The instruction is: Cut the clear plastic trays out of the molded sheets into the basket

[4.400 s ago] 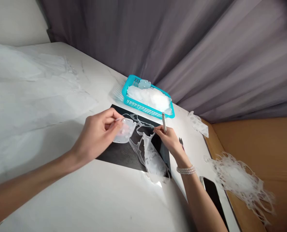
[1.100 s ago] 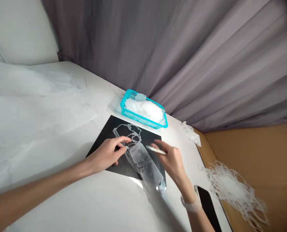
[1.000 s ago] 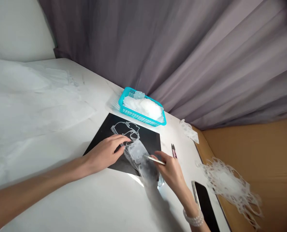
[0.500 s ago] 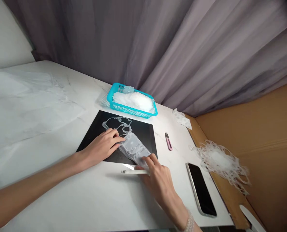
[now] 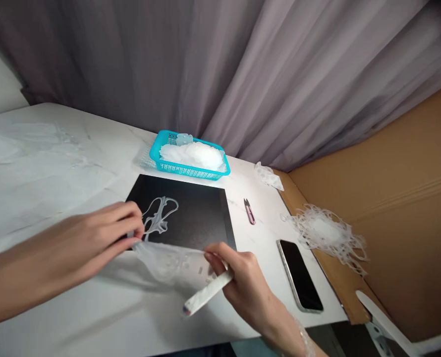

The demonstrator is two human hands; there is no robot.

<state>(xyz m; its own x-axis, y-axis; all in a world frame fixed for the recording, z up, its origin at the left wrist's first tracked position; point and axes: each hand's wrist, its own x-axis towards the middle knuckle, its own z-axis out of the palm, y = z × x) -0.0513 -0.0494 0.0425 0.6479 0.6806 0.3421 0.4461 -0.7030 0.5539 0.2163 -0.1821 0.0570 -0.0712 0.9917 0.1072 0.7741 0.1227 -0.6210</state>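
Note:
A translucent sheet with small cut-outs (image 5: 168, 263) is stretched between both hands, raised off the table at the front edge of a black mat (image 5: 194, 218). My left hand (image 5: 112, 233) pinches its left end. My right hand (image 5: 243, 277) grips the right end and also holds a white pen-like tool (image 5: 207, 292), which points down to the left. A thin clear cut-out frame (image 5: 161, 215) trails from the left hand over the mat. The fingertips of my left hand partly hide the sheet's end.
A blue basket (image 5: 189, 173) of white translucent pieces stands behind the mat. Pink-handled thread snips (image 5: 249, 212), a phone (image 5: 300, 275) and a heap of clear offcuts (image 5: 328, 233) lie to the right. Translucent sheets (image 5: 30, 173) cover the left side. A cardboard wall (image 5: 391, 198) rises at right.
Both hands have lifted the sheet from the mat toward me, the left hand moving left with its end. The clear frame has shifted and crumpled. The camera view has turned slightly.

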